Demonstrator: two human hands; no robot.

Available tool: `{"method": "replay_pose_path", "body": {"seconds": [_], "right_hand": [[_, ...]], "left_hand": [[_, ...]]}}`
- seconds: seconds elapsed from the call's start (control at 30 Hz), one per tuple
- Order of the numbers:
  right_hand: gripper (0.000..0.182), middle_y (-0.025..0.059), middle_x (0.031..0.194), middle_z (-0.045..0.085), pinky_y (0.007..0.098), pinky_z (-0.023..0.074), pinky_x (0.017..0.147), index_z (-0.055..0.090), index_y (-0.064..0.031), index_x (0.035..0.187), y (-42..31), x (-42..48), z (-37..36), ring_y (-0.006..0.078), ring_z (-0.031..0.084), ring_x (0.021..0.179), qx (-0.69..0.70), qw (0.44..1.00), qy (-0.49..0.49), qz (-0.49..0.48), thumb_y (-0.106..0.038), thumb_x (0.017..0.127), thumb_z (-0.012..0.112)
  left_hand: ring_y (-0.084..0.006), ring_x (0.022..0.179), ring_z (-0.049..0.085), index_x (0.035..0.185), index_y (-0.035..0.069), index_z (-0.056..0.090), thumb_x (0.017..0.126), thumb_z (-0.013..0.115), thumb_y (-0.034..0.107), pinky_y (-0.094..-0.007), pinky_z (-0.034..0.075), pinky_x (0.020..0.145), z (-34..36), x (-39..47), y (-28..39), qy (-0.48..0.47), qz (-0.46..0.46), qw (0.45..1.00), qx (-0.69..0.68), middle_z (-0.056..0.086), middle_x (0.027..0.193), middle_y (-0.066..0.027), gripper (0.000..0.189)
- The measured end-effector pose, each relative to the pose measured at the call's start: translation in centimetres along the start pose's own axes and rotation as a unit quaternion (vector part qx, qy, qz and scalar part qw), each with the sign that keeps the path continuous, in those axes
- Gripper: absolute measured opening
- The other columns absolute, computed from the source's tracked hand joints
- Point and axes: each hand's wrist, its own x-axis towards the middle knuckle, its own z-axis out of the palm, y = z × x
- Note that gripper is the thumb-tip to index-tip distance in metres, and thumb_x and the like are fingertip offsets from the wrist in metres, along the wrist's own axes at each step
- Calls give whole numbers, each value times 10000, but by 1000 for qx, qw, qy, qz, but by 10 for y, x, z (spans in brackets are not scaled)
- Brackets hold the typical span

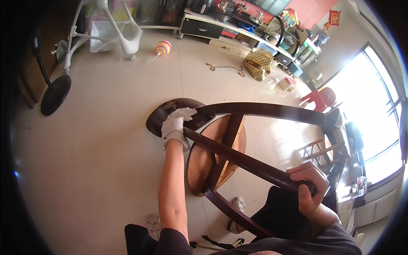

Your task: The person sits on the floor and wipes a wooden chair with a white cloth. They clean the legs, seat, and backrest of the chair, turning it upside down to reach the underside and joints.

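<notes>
A dark wooden chair (pixel 255 165) with a round seat is held tilted on its side in front of me. My left hand (pixel 177 126) presses a white cloth or glove against the chair's dark curved backrest panel (pixel 159 113). The bare fingers of my right hand (pixel 309 188) are wrapped around the end of a chair leg (pixel 271 175). Between the two hands shows the lighter underside of the round seat (pixel 204 162), crossed by a dark wooden brace (pixel 234 130).
A striped ball (pixel 163 48), a cord (pixel 226 67), a patterned bag (pixel 259 63) and a red plastic stool (pixel 320 98) stand or lie on the tiled floor. A black round-based stand (pixel 56 95) is at left, a white wheeled frame (pixel 129 41) behind.
</notes>
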Motion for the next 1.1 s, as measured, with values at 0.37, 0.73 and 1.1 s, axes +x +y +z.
{"method": "replay_pose_path", "body": {"seconds": [0.37,0.73,1.1], "right_hand": [[139,96,780,640,303,502,564,673,-23,866,6,-3,-7,220,626,599,45,998,45,-8,-41,729,683],[457,190,1076,553,436,485,771,472,-20,1237,14,-13,-24,357,611,905,136,989,33,-37,-375,951,516],[244,151,958,587,367,515,732,564,-24,1071,33,-27,-11,282,648,821,188,978,82,-35,-222,929,567]], "left_hand": [[-178,925,580,1172,-17,474,899,556,166,-349,497,825,89,-179,78,192,97,975,-45,598,1049,-68,339],[-174,1337,345,1481,139,250,1046,362,391,-351,249,1147,145,-312,53,-242,124,797,-539,363,1416,-52,515],[-177,661,596,737,40,583,785,638,127,-313,469,591,93,-242,113,-109,478,849,197,611,716,-43,113]]}}
